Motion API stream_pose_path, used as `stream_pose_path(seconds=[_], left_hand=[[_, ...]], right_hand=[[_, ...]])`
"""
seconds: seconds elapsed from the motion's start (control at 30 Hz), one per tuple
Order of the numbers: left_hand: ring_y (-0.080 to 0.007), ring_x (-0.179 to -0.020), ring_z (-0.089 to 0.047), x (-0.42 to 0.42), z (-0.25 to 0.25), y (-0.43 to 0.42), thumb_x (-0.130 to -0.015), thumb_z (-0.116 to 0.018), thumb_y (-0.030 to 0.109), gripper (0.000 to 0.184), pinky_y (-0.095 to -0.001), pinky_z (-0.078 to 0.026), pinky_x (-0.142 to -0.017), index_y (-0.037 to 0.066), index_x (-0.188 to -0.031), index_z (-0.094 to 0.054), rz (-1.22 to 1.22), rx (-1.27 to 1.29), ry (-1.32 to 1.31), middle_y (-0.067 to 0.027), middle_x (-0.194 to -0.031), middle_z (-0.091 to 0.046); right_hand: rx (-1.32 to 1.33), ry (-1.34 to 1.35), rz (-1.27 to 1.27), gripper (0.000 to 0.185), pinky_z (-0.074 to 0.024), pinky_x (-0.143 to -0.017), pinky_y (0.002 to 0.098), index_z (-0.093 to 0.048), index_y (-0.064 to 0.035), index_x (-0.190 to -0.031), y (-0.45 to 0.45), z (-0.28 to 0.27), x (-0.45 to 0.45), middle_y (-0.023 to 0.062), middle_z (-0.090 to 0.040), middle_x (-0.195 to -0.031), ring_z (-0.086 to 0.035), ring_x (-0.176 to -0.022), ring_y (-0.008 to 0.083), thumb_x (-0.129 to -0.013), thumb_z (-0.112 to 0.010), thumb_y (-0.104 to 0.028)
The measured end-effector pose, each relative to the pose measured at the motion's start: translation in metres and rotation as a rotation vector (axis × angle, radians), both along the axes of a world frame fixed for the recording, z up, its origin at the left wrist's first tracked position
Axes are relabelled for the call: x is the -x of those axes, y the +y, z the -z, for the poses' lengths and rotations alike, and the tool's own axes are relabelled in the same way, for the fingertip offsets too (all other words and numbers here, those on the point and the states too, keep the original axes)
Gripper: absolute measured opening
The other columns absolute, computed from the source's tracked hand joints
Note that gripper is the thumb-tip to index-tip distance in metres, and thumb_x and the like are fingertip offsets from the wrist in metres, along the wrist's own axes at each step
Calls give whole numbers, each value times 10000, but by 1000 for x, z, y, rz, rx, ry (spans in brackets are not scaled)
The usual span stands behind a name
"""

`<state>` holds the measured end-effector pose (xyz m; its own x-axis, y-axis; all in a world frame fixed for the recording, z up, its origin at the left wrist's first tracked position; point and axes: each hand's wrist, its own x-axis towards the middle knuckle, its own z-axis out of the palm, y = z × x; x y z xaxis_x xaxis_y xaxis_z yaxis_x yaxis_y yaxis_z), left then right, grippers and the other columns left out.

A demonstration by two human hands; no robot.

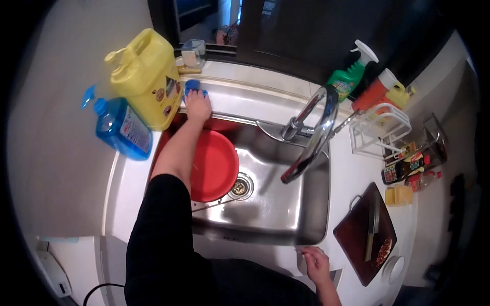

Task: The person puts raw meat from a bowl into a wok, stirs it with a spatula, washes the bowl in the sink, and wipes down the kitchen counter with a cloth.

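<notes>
My left hand (198,104) reaches over the sink to the back ledge, its fingers closed on a crumpled blue cloth (192,84). The cloth lies against the ledge beside a large yellow jug (148,81). Beneath my left forearm a round red basin (217,166) sits in the left part of the steel sink (278,204). My right hand (316,262) hovers by the counter's front edge, near the sink's front right corner. Its fingers are loosely bent, with a gap to the thumb, and I see nothing held in them.
A curved chrome faucet (326,120) arches over the sink. A blue pump bottle (125,127) stands left. At right are a green spray bottle (347,79), a white rack (380,127), and a dark cutting board (357,234) bearing a knife (373,229) and chopped food (384,251).
</notes>
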<state>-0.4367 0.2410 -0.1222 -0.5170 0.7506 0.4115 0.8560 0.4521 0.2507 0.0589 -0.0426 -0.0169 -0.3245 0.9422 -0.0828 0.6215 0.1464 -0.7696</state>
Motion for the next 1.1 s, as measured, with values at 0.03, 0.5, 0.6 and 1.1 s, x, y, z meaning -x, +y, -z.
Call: stream_pose_path(seconds=[0.03, 0.5, 0.6, 1.1], left_hand=[[-308, -1106, -404, -13, 4, 5, -810, -408, 207, 358, -478, -211, -974, -2, -1085, -501, -41, -76, -2, -189, -1093, -501], [-320, -868, -522, -135, -57, 26, -657, -484, 21, 234, -389, -406, -795, 38, -874, -570, 763, -323, -681, -165, -872, -567], [-322, -875, -487, -67, -117, 50, -681, -485, 41, 241, -432, -370, -784, 33, -922, -496, 535, -832, -62, -138, -892, -524], [-309, -891, -555, -132, -59, 140, -721, -463, 177, 235, -407, -423, -804, -1, -787, -602, 677, -22, -201, -195, -908, -587]], right_hand=[[48, 67, 81, 131, -443, -735, 287, -607, -25, -871, -2, 9, -3, 120, -600, -847, -574, -806, 222, -808, -493, -44], [-131, 116, -106, 121, -459, -684, 286, -604, -23, -879, 50, -18, 57, 111, -611, -824, -590, -759, 218, -804, -510, -39], [-41, 144, 0, 124, -457, -687, 289, -605, -23, -874, 37, -1, 47, 113, -611, -812, -590, -762, 221, -811, -501, -47], [-9, 262, 274, 129, -451, -697, 275, -598, -6, -875, 26, 23, 6, 103, -612, -776, -582, -737, 183, -819, -484, -29]])
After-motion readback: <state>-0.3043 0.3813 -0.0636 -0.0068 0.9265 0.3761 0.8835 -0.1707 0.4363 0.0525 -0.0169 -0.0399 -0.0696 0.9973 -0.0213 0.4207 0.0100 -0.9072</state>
